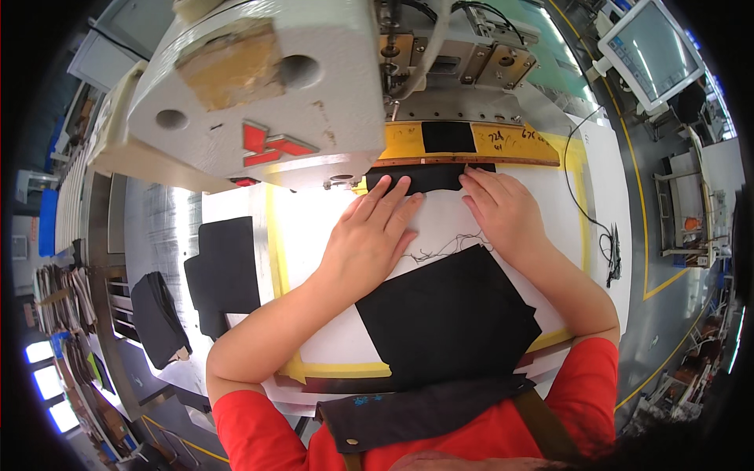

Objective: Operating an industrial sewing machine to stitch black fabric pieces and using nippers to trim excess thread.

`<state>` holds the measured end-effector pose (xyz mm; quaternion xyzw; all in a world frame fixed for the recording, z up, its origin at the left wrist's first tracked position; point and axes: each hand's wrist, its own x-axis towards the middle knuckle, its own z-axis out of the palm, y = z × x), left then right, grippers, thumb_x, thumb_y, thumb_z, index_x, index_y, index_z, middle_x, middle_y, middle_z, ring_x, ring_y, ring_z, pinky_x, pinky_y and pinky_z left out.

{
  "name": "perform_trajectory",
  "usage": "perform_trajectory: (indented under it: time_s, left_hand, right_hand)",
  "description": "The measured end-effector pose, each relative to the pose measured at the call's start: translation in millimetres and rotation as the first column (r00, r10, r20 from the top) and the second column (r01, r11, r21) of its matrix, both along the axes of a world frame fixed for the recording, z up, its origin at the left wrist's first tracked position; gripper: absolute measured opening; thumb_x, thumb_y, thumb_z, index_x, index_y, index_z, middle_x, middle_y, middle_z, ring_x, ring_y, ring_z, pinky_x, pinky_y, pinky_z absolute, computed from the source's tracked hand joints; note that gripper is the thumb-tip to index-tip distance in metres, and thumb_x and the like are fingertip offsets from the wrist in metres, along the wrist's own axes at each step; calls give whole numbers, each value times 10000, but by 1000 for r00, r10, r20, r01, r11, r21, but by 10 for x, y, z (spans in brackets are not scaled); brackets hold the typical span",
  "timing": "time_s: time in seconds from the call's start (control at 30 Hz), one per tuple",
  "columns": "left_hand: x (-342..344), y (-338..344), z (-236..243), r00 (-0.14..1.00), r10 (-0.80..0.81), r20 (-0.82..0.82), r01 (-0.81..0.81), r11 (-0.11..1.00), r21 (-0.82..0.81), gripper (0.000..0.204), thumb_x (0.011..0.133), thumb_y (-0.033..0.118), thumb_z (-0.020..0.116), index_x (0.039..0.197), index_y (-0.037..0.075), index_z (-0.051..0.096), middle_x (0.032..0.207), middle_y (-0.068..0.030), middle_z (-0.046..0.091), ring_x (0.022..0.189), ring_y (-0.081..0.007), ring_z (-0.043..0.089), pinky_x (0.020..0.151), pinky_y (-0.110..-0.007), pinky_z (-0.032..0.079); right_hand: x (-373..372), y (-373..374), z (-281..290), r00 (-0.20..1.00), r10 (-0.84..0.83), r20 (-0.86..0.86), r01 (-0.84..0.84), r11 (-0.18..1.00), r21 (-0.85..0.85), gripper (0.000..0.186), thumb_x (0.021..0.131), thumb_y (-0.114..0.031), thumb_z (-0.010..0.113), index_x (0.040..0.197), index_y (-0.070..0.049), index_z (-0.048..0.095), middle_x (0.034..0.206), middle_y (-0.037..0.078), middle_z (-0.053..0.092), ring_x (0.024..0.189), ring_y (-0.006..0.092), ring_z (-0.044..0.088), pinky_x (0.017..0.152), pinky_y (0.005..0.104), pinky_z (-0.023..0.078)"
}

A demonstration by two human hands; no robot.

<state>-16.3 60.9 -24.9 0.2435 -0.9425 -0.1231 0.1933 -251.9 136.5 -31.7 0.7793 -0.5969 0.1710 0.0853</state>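
A narrow strip of black fabric (432, 180) lies along the front edge of the yellow clamp plate (510, 142) of a sewing machine. My left hand (375, 231) rests with spread fingers, its fingertips on the near left edge of the strip. At the strip's right part, my right hand (503, 210) has its fingertips closed together on the near edge; its thumb is partly hidden. Between my forearms lies a large stack of black fabric pieces (448, 314), with loose dark threads (452, 247) at its far edge.
The white machine head (259, 102) overhangs the left of the work area. More black pieces (224, 271) and a dark stack (157, 318) lie at left. Yellow tape (338, 370) borders the white work sheet. A screen (653, 51) stands far right, and a cable (577, 188) hangs down.
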Motion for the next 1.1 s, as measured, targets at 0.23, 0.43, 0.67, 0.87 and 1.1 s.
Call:
perform_trajectory:
  time_s: [0.23, 0.43, 0.67, 0.87, 1.1]
  left_hand:
    - [3, 44, -86, 979, -177, -98, 176, 984, -17, 412, 825, 129, 667, 1224, 82, 578, 1301, -130, 565, 1224, -319, 533, 979, -418, 456]
    - [311, -24, -36, 933, 311, -181, -282, 945, 167, 177, 810, 154, 682, 933, 28, 670, 996, -128, 623, 934, -308, 573, 811, -423, 446]
    - [207, -316, -176, 681, 731, -40, -700, 666, 260, 408, 729, 334, 799, 953, 5, 714, 1008, -166, 674, 969, -296, 585, 844, -369, 460]
    - [65, -282, -239, 611, 789, -68, -770, 612, 177, 499, 690, 479, 788, 962, 63, 755, 1033, -185, 690, 1064, -310, 583, 929, -399, 441]
    - [-91, -249, -211, 471, 877, -89, -856, 480, 193, 473, 670, 496, 790, 932, 102, 763, 970, -107, 701, 1044, -260, 597, 915, -398, 445]
  right_hand:
    - [289, -129, 126, 979, 205, 0, -201, 963, -179, 351, 776, -102, 647, 1117, -19, 626, 1152, 92, 618, 1025, 252, 603, 875, 360, 483]
    - [208, -163, -10, 978, 203, 53, -193, 970, -149, 267, 723, -45, 671, 990, -36, 662, 1089, 58, 647, 925, 234, 629, 810, 345, 515]
    - [160, -173, -58, 961, 259, 97, -237, 952, -193, 226, 759, -60, 608, 976, 2, 628, 1064, 91, 622, 938, 247, 599, 828, 362, 488]
    - [159, -207, -114, 960, 248, 126, -219, 953, -208, 217, 730, -42, 637, 945, -24, 657, 1053, 73, 651, 895, 236, 621, 783, 351, 509]
    - [175, -218, -134, 965, 236, 114, -209, 955, -209, 202, 732, -35, 637, 933, -25, 661, 1033, 63, 651, 913, 227, 615, 798, 341, 503]
